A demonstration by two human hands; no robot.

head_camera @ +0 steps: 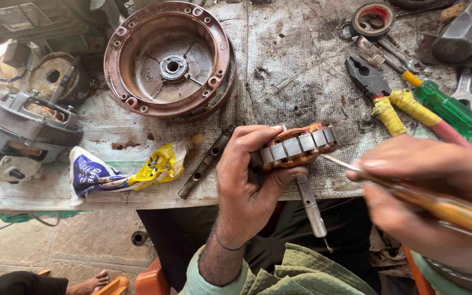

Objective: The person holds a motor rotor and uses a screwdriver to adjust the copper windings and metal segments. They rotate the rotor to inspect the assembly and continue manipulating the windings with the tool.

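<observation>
Nearest to the camera is the right hand [427, 202], blurred, its fingers closed around a screwdriver with a yellow handle [454, 213]; the thin metal tip points left and almost touches the stator [299, 146]. This small motor stator, with copper winding and grey steel teeth, is held above the near edge of the workbench [301, 65], at the middle of the view. The left hand [247, 186] grips it, thumb below and fingers curled over the top, and a steel shaft [310, 205] hangs down from it. Far on the left lies a round brown motor housing [170, 60]; far on the right lie pliers [381, 95] and a green-handled screwdriver [449, 109]. If the tip slips, it could probably scratch the winding insulation or hit the left thumb, because the thumb is just beside the tip.
</observation>
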